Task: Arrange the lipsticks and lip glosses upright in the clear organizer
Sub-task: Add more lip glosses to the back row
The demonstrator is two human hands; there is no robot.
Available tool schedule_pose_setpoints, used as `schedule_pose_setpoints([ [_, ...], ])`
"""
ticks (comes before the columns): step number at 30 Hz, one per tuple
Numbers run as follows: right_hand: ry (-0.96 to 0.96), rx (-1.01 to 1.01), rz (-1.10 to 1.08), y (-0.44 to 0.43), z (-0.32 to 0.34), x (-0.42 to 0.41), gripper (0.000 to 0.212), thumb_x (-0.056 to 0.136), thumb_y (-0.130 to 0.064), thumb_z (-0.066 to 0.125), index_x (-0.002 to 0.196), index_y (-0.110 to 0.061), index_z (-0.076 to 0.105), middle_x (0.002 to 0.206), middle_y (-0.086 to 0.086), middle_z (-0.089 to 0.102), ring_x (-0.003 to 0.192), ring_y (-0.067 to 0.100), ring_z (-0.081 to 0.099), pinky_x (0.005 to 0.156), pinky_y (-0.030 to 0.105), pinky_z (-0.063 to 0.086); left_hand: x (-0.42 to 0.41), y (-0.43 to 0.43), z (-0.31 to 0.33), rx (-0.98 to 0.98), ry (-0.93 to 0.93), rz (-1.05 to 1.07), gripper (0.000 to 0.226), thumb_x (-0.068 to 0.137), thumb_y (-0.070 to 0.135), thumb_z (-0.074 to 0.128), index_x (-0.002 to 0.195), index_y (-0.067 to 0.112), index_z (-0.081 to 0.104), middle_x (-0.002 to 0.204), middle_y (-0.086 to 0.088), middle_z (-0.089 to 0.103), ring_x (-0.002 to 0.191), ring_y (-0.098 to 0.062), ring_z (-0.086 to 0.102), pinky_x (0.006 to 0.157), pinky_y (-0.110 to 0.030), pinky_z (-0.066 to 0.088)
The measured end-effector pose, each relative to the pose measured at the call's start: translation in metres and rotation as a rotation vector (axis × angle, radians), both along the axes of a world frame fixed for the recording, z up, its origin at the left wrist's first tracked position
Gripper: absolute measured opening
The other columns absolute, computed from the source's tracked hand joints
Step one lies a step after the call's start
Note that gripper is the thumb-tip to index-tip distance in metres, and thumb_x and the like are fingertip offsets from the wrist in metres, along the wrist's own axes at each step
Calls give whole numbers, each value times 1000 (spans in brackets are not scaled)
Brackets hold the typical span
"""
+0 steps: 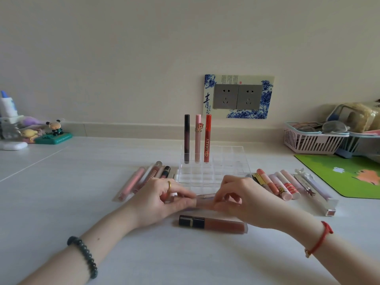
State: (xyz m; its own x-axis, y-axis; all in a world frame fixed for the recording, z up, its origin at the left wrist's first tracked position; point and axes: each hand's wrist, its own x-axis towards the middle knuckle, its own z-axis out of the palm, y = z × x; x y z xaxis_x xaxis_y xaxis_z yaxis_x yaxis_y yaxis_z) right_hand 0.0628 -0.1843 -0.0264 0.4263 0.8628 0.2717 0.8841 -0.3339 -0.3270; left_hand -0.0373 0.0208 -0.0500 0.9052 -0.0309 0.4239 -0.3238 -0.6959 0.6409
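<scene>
- Both hands were on it — the left hand and right hand pinched a pink lip gloss by its ends, fingers curled round it, the tube level between them.
- Just nearer than the fingers, a brown lip gloss with a dark cap lay flat on the table, untouched.
- Just beyond the knuckles stood the clear organizer — a dark tube, a pink tube and a red tube upright in its far-left cells.
- Loose lipsticks lay in a left row and a right row beside it.

The white table bears a clear organizer, loose lip glosses and a green mat.
</scene>
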Motion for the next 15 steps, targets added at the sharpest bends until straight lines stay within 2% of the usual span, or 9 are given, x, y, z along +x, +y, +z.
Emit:
schedule_pose_setpoints([
  [2,71,101,-20,-1,4,2,5,81,-35,60,81,-34,65,80,-17,55,71,-1,51,61,7,39,0,-1,2,-110,-16,22,32,68,65,61,93,45,67,59,22,60,58,1,49,63,0,33],
  [3,108,147,-27,-2,7,3,4,80,-35,60,77,-38,62,78,-17,58,71,-1,53,60,7,39,1,-2,3,-186,-35,14,39,66,67,61,97,43,66,63,19,63,61,-7,50,66,-4,36],
  [4,143,187,-22,-2,8,3,7,80,-35,60,75,-40,60,75,-18,61,70,-1,55,59,8,40,3,-3,5,-289,-55,-12,38,67,62,65,99,40,66,74,15,68,66,-10,55,68,-9,38],
  [6,210,233,11,0,10,3,12,80,-33,57,74,-43,59,70,-23,64,64,-2,57,55,9,42,7,-10,12,-445,-94,-64,29,67,45,69,96,39,69,93,10,74,78,-4,64,66,-12,46],
  [8,252,268,32,2,11,3,13,81,-33,55,76,-45,59,72,-26,64,65,-2,58,58,12,46,11,-17,18,-479,-139,-86,24,68,36,69,92,37,70,96,11,74,81,-1,67,66,-9,48],
  [10,262,303,41,4,12,2,16,81,-33,54,77,-47,58,76,-29,64,69,-5,59,62,8,45,16,-21,23,-503,-186,-98,20,69,35,68,87,29,71,92,8,74,82,-4,68,72,-9,48],
  [12,273,343,59,6,13,3,14,79,-33,55,80,-47,58,80,-29,65,73,-4,61,62,7,46,20,-22,29,-490,-220,-87,19,68,38,68,83,27,71,87,7,75,86,-9,69,77,-13,49],
  [15,282,408,59,10,15,6,15,69,-38,62,83,-40,63,81,-25,68,71,0,62,61,12,49,29,-23,37,-466,-266,-72,19,65,42,71,79,29,72,82,4,75,83,-16,69,80,-20,52],
])
